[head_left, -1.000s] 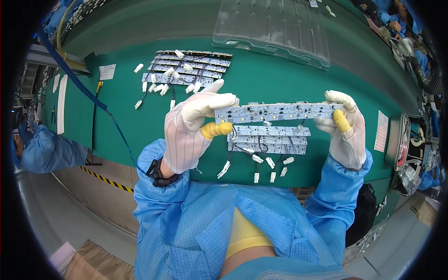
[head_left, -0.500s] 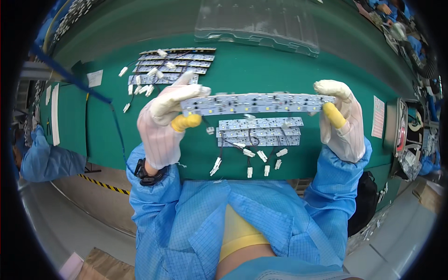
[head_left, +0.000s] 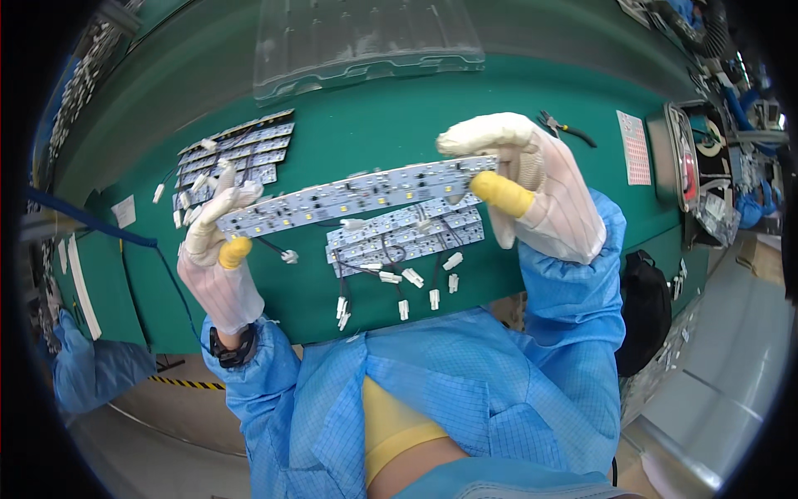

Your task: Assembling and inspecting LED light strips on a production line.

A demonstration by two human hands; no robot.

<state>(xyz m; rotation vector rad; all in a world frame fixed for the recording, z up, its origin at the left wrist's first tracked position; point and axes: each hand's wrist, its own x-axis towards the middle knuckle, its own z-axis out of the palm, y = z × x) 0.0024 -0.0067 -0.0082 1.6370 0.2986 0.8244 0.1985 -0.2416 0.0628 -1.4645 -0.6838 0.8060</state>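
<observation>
White gloves with yellow finger cots cover both my hands, and between them I hold one long LED strip board (head_left: 357,195) in the air above the green mat (head_left: 374,125), tilted so that its left end hangs lower than its right. My left hand (head_left: 218,258) pinches the lower end, the yellow-tipped thumb under the board and the fingers closed over its top edge; my right hand (head_left: 532,195) grips the upper end the same way, thumb pressed along the underside and the fingers curled round the top. Both grips are closed tight on the board, with nothing else in either hand. A thin dark lead with a white connector (head_left: 288,256) dangles from the board near my left thumb. Directly beneath it, on the mat close to my chest, lies a stack of similar boards (head_left: 407,237) with dark wires and white plugs trailing toward me; I judge these to be the wired ones. Farther off to my left sits a second batch of boards (head_left: 229,158) with loose white connectors scattered beside it, which look like work remaining. A clear plastic tray (head_left: 366,41) lies at the far edge, and a pair of cutters (head_left: 565,129) rests just past my right hand. By the two piles, I judge myself roughly midway.
</observation>
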